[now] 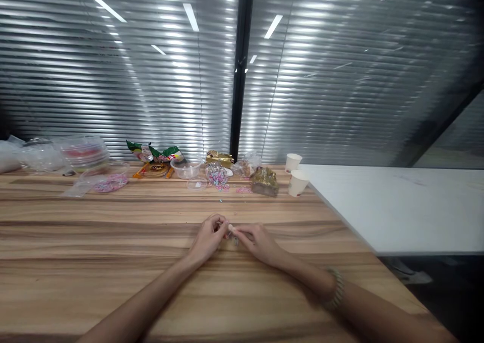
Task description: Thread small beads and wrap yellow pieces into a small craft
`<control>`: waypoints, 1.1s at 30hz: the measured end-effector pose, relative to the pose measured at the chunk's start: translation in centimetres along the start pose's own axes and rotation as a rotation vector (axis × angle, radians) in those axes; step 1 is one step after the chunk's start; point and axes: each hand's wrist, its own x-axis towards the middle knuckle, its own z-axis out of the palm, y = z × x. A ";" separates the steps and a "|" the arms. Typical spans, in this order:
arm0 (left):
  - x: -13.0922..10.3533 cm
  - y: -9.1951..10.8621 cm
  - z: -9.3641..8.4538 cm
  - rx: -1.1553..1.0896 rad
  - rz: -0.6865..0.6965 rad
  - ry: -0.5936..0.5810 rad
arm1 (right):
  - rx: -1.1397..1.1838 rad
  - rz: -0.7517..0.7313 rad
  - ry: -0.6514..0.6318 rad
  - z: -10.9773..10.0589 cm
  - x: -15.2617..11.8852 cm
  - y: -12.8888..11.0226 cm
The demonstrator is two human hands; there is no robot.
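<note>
Both hands meet fingertip to fingertip at mid-counter [113, 242], left hand [209, 238] and right hand [255, 242] pinching a tiny clip [231, 233] between them; the clip pile [217, 177] lies straight ahead, well beyond

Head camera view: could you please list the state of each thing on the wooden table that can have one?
left hand: fingers pinched together, grip on a tiny item too small to identify
right hand: fingertips pinched, meeting the left hand's
paper cups: two, upright, contents not visible
clear bowl: upright, no lid
stacked clear containers: lidded, piled
green snack bag: crumpled, lying flat
pile of small pastel pieces: loose, spread on the wooden table
</note>
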 end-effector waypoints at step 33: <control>0.1 0.4 0.1 -0.097 -0.149 -0.003 | -0.006 -0.041 -0.095 -0.3 0.0 -0.1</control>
